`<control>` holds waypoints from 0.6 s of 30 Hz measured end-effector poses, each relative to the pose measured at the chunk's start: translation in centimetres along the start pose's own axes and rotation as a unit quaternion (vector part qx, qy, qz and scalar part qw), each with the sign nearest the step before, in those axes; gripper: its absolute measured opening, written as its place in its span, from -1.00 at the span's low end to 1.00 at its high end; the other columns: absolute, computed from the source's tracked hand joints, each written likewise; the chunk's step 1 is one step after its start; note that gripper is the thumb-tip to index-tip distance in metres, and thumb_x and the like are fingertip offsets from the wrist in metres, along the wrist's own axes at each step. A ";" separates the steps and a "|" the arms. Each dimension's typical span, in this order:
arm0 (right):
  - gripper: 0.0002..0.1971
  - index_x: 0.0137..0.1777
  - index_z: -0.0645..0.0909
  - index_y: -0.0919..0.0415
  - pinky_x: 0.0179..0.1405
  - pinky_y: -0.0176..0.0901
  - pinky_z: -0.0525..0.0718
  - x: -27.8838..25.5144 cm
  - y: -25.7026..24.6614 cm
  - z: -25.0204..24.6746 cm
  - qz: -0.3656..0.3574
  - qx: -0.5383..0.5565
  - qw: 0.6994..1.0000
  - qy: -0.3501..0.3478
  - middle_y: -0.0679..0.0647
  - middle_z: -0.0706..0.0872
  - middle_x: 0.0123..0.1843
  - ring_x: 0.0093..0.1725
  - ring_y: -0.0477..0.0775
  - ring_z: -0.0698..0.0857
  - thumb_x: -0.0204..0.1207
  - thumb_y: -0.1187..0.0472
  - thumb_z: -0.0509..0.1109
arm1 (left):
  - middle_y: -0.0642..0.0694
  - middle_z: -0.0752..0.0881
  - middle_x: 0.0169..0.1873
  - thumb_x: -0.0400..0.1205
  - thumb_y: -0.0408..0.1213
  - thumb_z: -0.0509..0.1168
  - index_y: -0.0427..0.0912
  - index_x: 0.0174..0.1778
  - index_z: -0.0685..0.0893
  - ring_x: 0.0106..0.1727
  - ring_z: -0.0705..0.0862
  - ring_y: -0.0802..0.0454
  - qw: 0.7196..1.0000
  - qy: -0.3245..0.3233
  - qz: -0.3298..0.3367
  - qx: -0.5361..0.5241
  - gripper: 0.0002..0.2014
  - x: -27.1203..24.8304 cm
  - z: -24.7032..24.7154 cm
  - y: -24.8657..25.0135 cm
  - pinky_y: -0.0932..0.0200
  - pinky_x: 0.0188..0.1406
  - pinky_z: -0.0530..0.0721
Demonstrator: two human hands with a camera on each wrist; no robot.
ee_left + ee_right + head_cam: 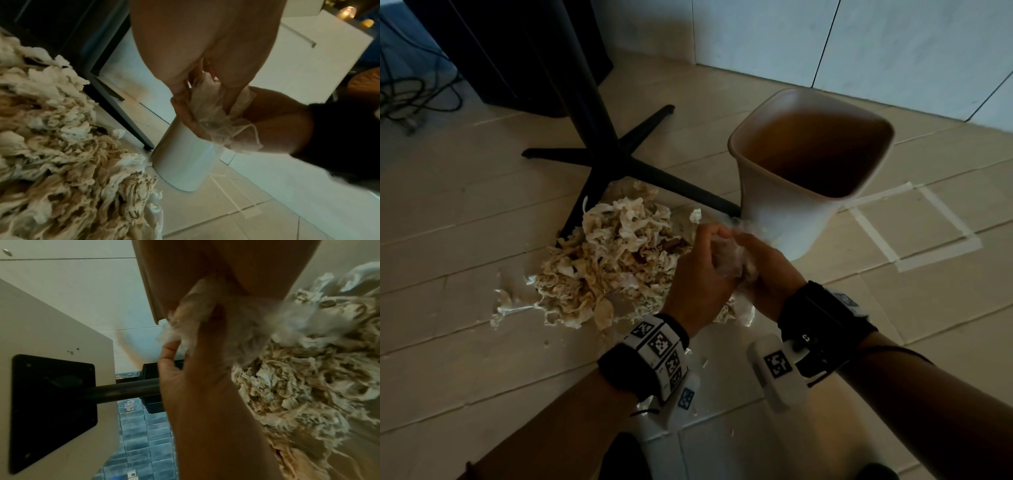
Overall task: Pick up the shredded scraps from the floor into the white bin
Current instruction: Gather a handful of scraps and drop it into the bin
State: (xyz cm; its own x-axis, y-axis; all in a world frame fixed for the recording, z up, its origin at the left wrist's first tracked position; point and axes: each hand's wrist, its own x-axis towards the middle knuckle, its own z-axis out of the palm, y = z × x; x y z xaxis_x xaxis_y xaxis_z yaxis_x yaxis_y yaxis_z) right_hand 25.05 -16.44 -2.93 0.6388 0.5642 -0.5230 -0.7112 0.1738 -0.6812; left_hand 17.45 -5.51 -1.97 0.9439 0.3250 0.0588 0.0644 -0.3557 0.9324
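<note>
While both my left hand (697, 274) and right hand (763, 270) grip one wad of scraps (727, 262), the white bin (787, 219) stands just beyond, far-right; the pile (613, 260) lies left on the floor.

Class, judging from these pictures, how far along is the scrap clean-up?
Done: nothing visible; the white bin looks empty. In hand: the left hand and right hand together grip a wad of scraps beside the bin. Left: the big pile of scraps on the floor.
</note>
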 end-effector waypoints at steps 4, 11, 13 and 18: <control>-0.71 0.26 0.66 0.20 0.13 0.23 0.74 -0.2 -0.5 0.3 -0.035 -0.037 0.997 0.059 0.25 0.79 0.15 0.11 0.27 0.79 0.54 0.27 0.41 | 0.02 0.72 0.09 0.51 -0.18 0.54 0.06 0.29 0.47 0.03 0.73 0.19 1.000 0.000 -0.001 0.021 -0.50 0.1 0.1 -0.1 0.17 -0.13 0.81; -0.82 0.14 0.67 0.23 -0.16 0.01 0.81 -0.5 -2.1 1.7 -0.158 -0.148 0.969 0.115 0.22 0.80 -0.01 -0.08 0.20 0.83 0.56 0.31 0.40 | -0.01 0.63 0.25 0.45 -0.23 0.60 -0.01 0.35 0.44 0.17 0.71 0.13 0.998 0.011 0.025 -0.064 -0.39 -0.7 -0.4 0.9 0.13 0.05 0.78; -0.89 0.03 0.70 0.13 -0.15 0.06 0.81 -0.8 -3.0 1.5 -0.206 -0.199 0.945 0.160 0.17 0.80 -0.08 -0.11 0.19 0.81 0.58 0.28 0.36 | -0.04 0.63 0.21 0.43 -0.28 0.62 -0.03 0.33 0.45 0.18 0.71 0.11 0.994 -0.023 0.020 -0.103 -0.37 -0.6 -1.0 1.2 0.16 0.14 0.74; -0.83 -0.16 0.64 0.08 -0.25 -0.02 0.76 -2.7 -6.7 2.8 -0.312 -0.232 0.904 0.179 0.04 0.73 -0.27 -0.32 -0.05 0.76 0.66 0.15 0.29 | -0.02 0.70 0.15 0.50 -0.21 0.56 -0.07 0.33 0.50 0.19 0.69 0.18 0.995 -0.056 0.028 -0.084 -0.47 -0.8 -1.9 1.5 0.32 0.09 0.69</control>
State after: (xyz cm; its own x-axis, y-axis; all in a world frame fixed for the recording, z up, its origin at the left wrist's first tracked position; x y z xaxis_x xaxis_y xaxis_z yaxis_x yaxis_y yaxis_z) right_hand 27.29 -16.87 4.50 0.9863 0.1604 -0.0379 -0.0325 -0.0363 -0.9988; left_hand 16.17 -4.64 0.02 0.9751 0.2063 0.0812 -0.0354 -0.2168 0.9756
